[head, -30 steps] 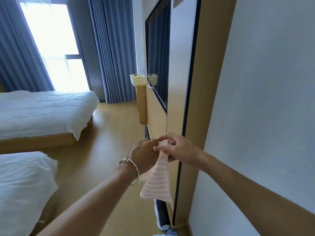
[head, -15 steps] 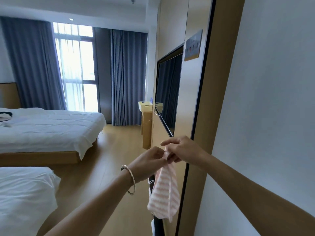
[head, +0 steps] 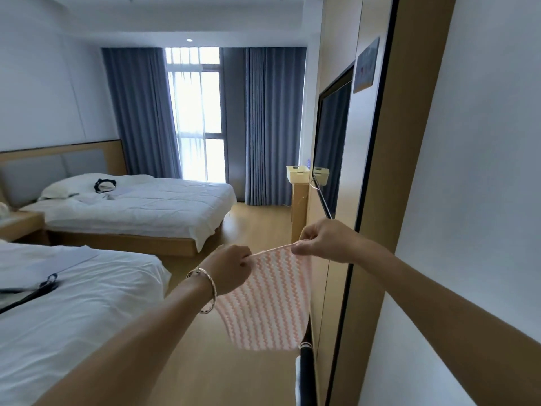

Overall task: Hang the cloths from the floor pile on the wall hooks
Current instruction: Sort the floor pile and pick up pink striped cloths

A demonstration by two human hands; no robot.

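– White wall fills the right side, with a wooden panel running along it toward the far end. What else is big?

– Two white beds on the left, the near bed and the far bed. Grey-blue curtains hang at the far window. A dark screen is set into the panel.

– And the cloth?

– The pink-and-white striped cloth is in the air in front of the panel, low and near the middle. It hangs flat from its top edge, which is stretched between both hands.

– How do the hands hold it?

– The left hand pinches the left top corner with its fingers curled. The right hand pinches the right top corner, a little higher and nearer the panel. A bracelet sits on the left wrist.

– Changed from half a second ago?

– Yes. The hands were almost touching then and the cloth hung bunched in a narrow fold. Now they are apart and the cloth is spread wide. The view has also lifted, so the far bed's headboard shows.

– Any writing?

– A small plaque hangs on the panel above the screen. Its print is too blurred to read.
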